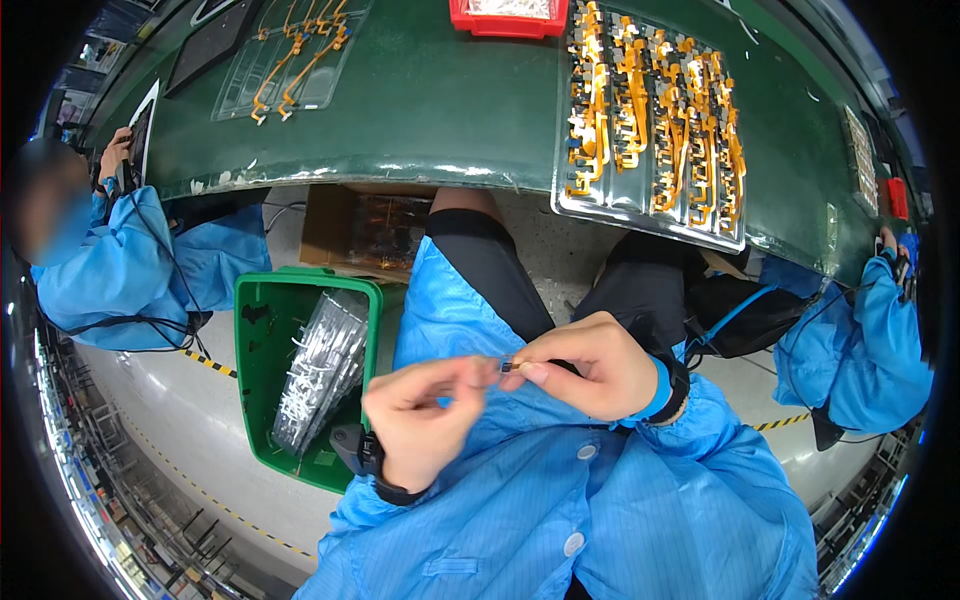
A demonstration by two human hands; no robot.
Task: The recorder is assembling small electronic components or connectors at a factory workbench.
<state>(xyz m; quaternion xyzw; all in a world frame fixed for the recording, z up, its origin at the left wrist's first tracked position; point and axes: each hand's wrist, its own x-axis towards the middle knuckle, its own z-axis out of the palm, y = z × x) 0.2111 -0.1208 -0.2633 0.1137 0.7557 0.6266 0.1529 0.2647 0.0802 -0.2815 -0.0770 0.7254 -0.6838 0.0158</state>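
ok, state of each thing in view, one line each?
left hand: fingertips pinched at the small part
right hand: pinching the small part
small part: held between both hands, above the lap
clear tray: on the bench, filled with orange flex parts
green bin: on the floor, open, holds clear trays
red box: on the bench, open

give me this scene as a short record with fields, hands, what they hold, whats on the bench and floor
left hand: left hand, fingertips pinched toward the right hand, touching the small part
right hand: right hand, thumb and forefinger pinch the small part
held item: small part, tiny and dark, too small to identify
bench: green bench with a clear tray of orange flex strips, a second clear tray and a red bin
floor: green bin holding clear plastic trays
others: co-workers in blue coats at both sides
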